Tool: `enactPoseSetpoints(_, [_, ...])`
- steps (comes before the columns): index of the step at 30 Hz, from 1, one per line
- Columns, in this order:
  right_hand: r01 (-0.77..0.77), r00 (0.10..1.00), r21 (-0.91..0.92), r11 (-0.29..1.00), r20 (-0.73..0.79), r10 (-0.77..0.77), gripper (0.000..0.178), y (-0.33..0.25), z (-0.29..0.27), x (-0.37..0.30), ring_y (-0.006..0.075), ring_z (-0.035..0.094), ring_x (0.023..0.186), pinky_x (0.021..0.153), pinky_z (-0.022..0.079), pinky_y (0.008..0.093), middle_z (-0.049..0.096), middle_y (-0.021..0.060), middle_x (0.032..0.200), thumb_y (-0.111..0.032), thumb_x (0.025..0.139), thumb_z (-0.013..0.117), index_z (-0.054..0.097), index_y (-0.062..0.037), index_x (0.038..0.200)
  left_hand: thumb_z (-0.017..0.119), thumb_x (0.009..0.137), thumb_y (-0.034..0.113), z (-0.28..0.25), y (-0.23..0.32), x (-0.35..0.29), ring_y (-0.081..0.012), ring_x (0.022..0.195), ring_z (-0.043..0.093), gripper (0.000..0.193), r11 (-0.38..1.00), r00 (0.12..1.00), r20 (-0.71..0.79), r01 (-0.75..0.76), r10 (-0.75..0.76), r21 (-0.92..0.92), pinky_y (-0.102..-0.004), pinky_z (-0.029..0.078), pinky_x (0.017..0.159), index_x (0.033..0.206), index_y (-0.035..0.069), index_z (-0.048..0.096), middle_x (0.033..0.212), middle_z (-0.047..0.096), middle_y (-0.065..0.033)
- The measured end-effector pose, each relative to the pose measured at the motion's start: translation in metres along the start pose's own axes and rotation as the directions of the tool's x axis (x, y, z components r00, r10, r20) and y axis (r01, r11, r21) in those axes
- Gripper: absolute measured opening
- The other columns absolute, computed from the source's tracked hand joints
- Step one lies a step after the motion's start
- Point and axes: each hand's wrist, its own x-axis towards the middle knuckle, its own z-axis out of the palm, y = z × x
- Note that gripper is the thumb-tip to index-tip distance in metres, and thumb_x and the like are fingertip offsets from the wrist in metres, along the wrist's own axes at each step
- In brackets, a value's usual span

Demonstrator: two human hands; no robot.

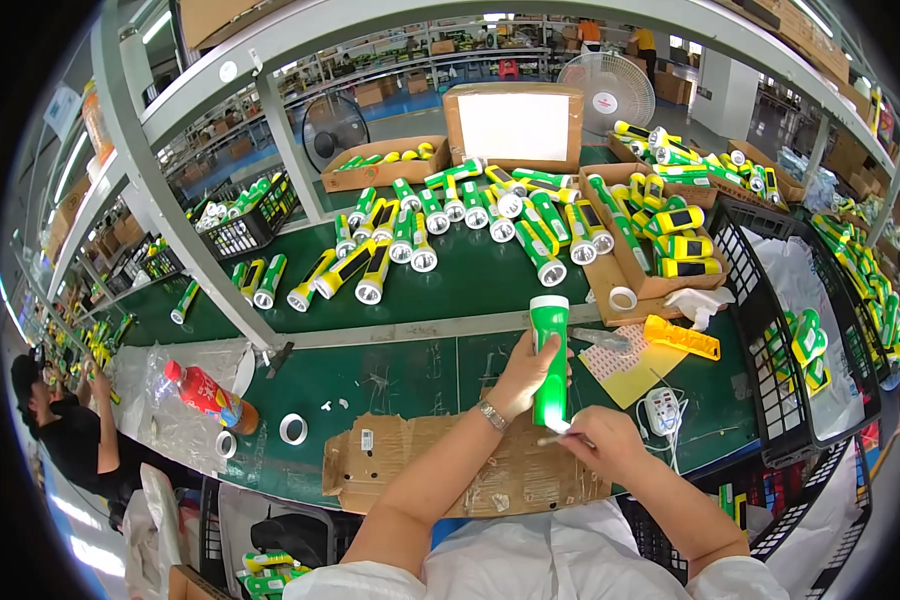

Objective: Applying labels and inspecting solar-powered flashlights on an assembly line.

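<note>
My left hand (pixel 522 378) is wrapped round the barrel of a green flashlight (pixel 551 390), which stands upright over the bench with its white head up. Bright white glare covers the flashlight's lower end. Close beside that end, my right hand (pixel 607 442) pinches a thin, pale, stick-like thing (pixel 547 439). Whether its tip touches the flashlight I cannot tell. Under both hands lies a flattened piece of brown cardboard (pixel 410 455) on the green bench top.
Many flashlights (pixel 400 240) lie beyond the bench rail. To the right are a cardboard tray (pixel 660 285), a yellow plastic piece (pixel 681 337), a white power strip (pixel 662 410) and a black crate (pixel 770 400). At left stand a drink bottle (pixel 210 396) and a tape roll (pixel 293 429).
</note>
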Motion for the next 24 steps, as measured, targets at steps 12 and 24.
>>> enactPoseSetpoints(12, [-0.059, 0.996, -0.067, 0.996, -0.069, 0.054, 0.023, -0.012, 0.022, -0.006, 0.0265, 0.057, 0.062, 0.052, 0.046, 0.0338, 0.058, 0.0092, 0.073, -0.004, 0.065, 0.069, 0.052, -0.0062, 0.08, 0.05, 0.089, 0.031, -0.013, -0.015, 0.002, -0.0171, 0.064, 0.057, 0.031, 0.994, 0.98, -0.188, 0.047, -0.065, -0.098, -0.0329, 0.051, 0.055, 0.102, 0.004, 0.044, 0.082, 0.059, -0.0105])
enactPoseSetpoints(24, [-0.463, 0.813, 0.418, 0.782, -0.153, 0.563, 0.021, -0.011, 0.05, -0.014, 0.0125, 0.055, 0.064, 0.054, 0.044, 0.0246, 0.056, 0.0077, 0.081, -0.002, 0.074, 0.066, 0.049, -0.0039, 0.086, 0.05, 0.09, 0.029, -0.007, -0.011, -0.005, -0.0162, 0.064, 0.057, 0.028, 0.994, 0.988, -0.126, 0.076, -0.086, -0.081, -0.0318, 0.051, 0.056, 0.1, 0.004, 0.044, 0.083, 0.058, -0.0094])
